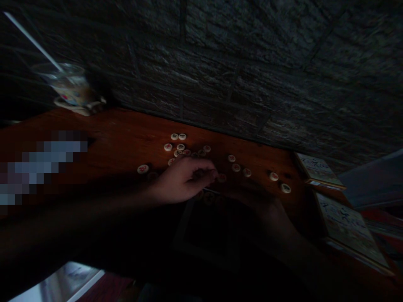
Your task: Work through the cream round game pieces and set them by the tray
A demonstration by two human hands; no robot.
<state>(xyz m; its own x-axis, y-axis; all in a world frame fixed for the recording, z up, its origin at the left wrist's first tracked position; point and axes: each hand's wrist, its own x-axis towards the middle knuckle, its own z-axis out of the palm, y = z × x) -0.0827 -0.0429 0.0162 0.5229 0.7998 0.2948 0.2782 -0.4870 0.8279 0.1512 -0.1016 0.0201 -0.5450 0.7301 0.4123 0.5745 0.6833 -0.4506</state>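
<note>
My left hand [184,178] reaches over the table among round xiangqi pieces, its fingers curled and thumb drawn in toward them. One red-marked xiangqi piece [222,178] lies right at its fingertips; whether they touch or grip it is unclear. Several more pieces, such as a xiangqi piece [180,147], lie just beyond the knuckles. Below the hand is a dark square box or tray [181,237], very dim, with a few pieces near its far edge. My right hand [275,216] is in deep shadow to the right of it, its fingers hidden by darkness.
More loose pieces, among them a xiangqi piece [285,188], are scattered rightward on the wooden table [119,130]. Two printed flat boxes, a nearer box [349,228] and a farther box [319,170], sit at the right. A plastic cup [71,86] with a straw stands by the stone wall [204,71].
</note>
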